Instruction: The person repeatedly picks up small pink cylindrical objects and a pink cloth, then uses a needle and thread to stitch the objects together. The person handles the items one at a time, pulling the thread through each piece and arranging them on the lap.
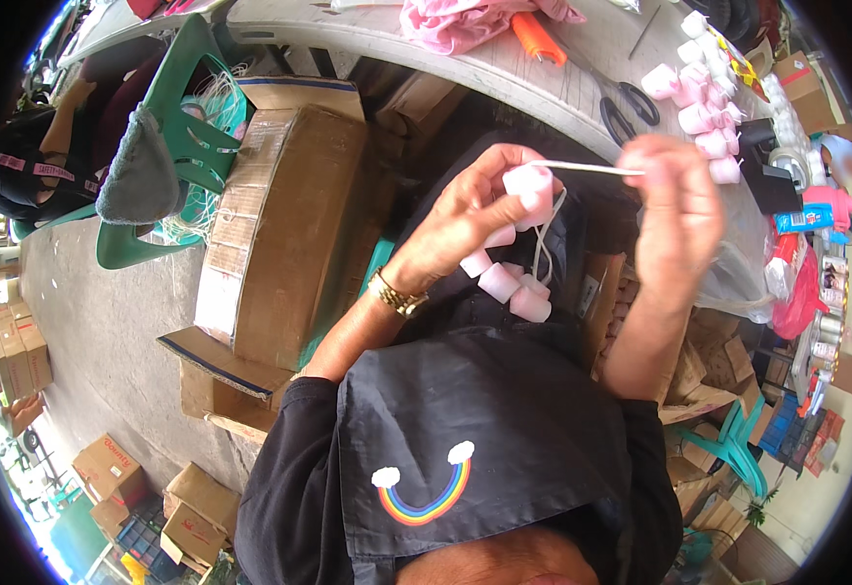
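My left hand (467, 216), with a gold watch at its wrist, pinches a short pink cylinder (531, 195) that looks like a small wax candle. From its top a white cord (587, 168) runs taut to the right. The cord's far end is between the fingertips of my right hand (677, 219), which is slightly blurred. More pink cylinders (500, 283) dangle below my left hand, several on the same bunch, with loose loops of white cord (543, 253) beside them. My palm hides part of the bunch.
Black-handled scissors (631, 109), an orange-handled tool (539, 39), pink cloth (455, 24) and rows of pink cylinders (699, 93) lie on the table (367, 34) ahead. A large cardboard box (284, 214) and green chair (187, 117) stand left. Another person's arm (60, 127) shows far left.
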`<control>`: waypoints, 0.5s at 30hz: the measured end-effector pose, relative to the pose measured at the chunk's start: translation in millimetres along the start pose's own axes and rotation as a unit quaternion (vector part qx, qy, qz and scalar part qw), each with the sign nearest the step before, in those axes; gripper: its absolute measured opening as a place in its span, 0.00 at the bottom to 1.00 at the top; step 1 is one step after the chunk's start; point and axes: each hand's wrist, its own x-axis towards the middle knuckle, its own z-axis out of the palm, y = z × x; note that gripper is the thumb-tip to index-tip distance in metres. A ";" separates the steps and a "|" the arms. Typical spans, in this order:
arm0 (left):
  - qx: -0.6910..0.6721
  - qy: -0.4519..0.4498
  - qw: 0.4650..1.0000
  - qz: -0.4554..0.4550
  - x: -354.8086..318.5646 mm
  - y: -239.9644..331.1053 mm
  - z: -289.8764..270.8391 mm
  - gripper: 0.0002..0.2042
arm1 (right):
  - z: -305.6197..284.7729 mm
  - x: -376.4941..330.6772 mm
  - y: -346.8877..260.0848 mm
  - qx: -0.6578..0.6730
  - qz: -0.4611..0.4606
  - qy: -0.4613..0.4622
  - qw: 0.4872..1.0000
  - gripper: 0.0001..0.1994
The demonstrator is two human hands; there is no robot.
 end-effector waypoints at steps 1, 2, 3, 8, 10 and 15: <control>-0.092 -0.066 0.994 -0.001 -0.1 -0.7 -3.5 0.21 | -10.4 8.0 -2.4 0.111 -0.038 -0.015 0.993 0.05; -0.159 -0.105 0.982 -0.015 0.8 -1.7 -6.3 0.21 | -23.7 12.0 -10.1 0.153 -0.026 -0.015 0.988 0.07; -0.194 -0.127 0.972 -0.031 1.5 -2.2 -9.6 0.21 | -38.5 12.1 -20.9 0.238 0.033 0.009 0.971 0.08; -0.270 -0.153 0.947 -0.082 -5.0 -7.8 -3.5 0.21 | -92.7 19.0 -39.1 0.381 0.109 -0.004 0.918 0.08; -0.235 -0.182 0.950 -0.093 -11.5 -8.4 2.7 0.20 | -118.4 19.2 -38.1 0.380 0.121 0.012 0.917 0.10; -0.047 -0.244 0.966 -0.066 -10.9 -6.3 4.7 0.16 | -269.5 6.4 -53.7 0.309 0.112 0.085 0.941 0.15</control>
